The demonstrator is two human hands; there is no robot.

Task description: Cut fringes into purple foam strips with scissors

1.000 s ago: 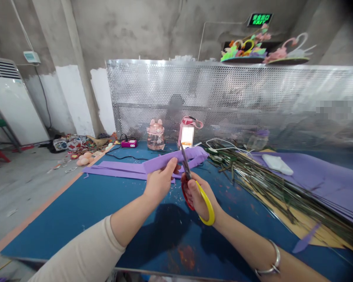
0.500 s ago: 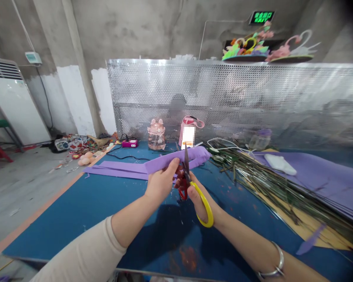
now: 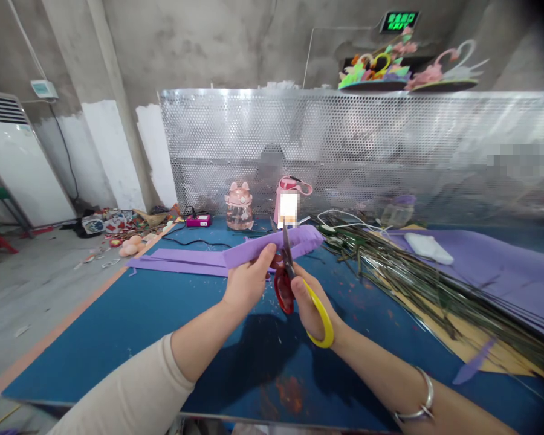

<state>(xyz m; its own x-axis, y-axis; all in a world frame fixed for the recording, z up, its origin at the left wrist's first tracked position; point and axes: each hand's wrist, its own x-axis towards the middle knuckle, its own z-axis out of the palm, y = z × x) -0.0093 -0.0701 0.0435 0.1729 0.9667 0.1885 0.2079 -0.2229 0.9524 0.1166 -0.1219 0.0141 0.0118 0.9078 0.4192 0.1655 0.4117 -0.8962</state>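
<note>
A purple strip point(image 3: 245, 252), which looks like foam or paper, is pinched by my left hand point(image 3: 249, 281) above the table. Its right end is cut into a fringe. My right hand point(image 3: 309, 302) grips scissors point(image 3: 321, 320) with one yellow and one red handle loop. The blades point up and away from me, with the strip at them, just right of my left thumb. Further purple strips point(image 3: 176, 261) lie flat on the table to the left of my left hand.
On the blue table point(image 3: 131, 338), a bear-eared bottle point(image 3: 239, 208) and a pink bottle point(image 3: 283, 199) stand at the back. A magenta power strip point(image 3: 198, 220) sits left of them. Dark green stems point(image 3: 426, 296) and a purple sheet point(image 3: 503, 266) spread along the right side.
The scissors' handle loops have spread slightly apart, with the red loop lower and more visible. My left hand and the strip stay nearly in place.
</note>
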